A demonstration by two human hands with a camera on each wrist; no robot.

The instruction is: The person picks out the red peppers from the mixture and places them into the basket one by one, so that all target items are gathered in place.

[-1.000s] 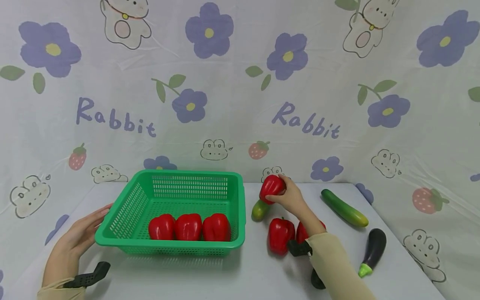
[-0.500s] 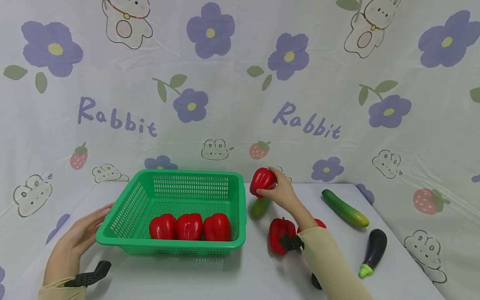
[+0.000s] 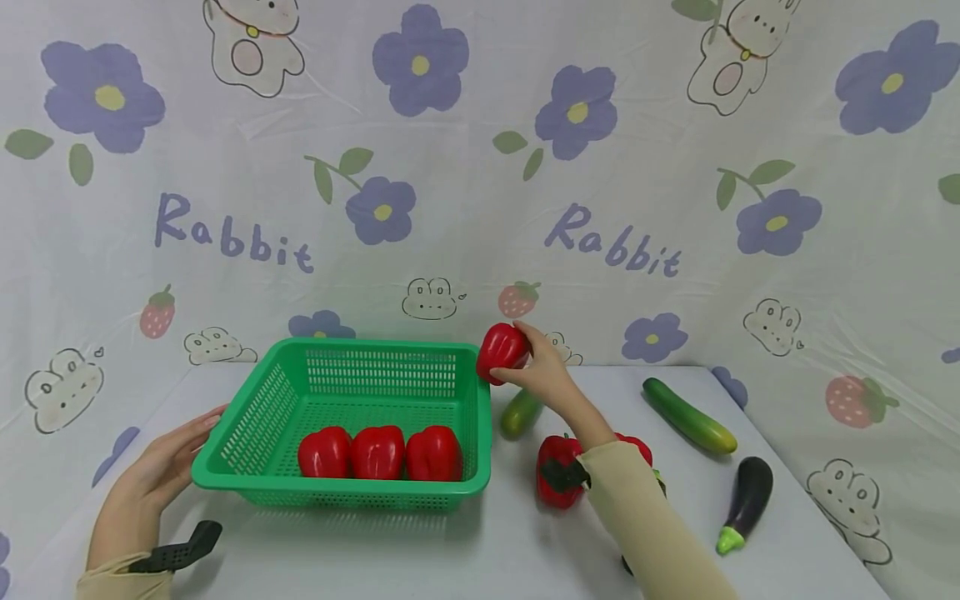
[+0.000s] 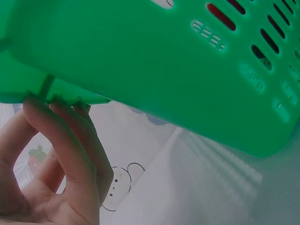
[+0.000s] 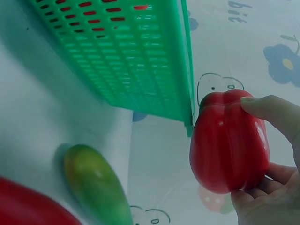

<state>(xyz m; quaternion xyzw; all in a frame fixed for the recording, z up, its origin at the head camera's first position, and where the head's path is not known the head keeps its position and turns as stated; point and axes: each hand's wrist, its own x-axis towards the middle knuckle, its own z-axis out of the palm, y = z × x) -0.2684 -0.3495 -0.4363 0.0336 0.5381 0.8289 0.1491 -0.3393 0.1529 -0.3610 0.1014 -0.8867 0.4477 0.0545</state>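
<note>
My right hand grips a red bell pepper between thumb and fingers. In the head view it overlaps the back right corner of the green plastic basket. The right wrist view shows the held bell pepper beside the basket's rim, above the table. Three red bell peppers, one of them the middle pepper, sit in a row along the basket's front side. My left hand touches the basket's left rim with its fingertips, seen from below in the left wrist view.
A cucumber lies right of the basket. Nearer are a red bell pepper and another bell pepper, partly hidden by my forearm. Farther right lie a long cucumber and an eggplant. A patterned cloth hangs behind the table.
My right hand has moved left and slightly up with the bell pepper, from above the cucumber to the basket's back right corner. My left hand and the basket have stayed in place.
</note>
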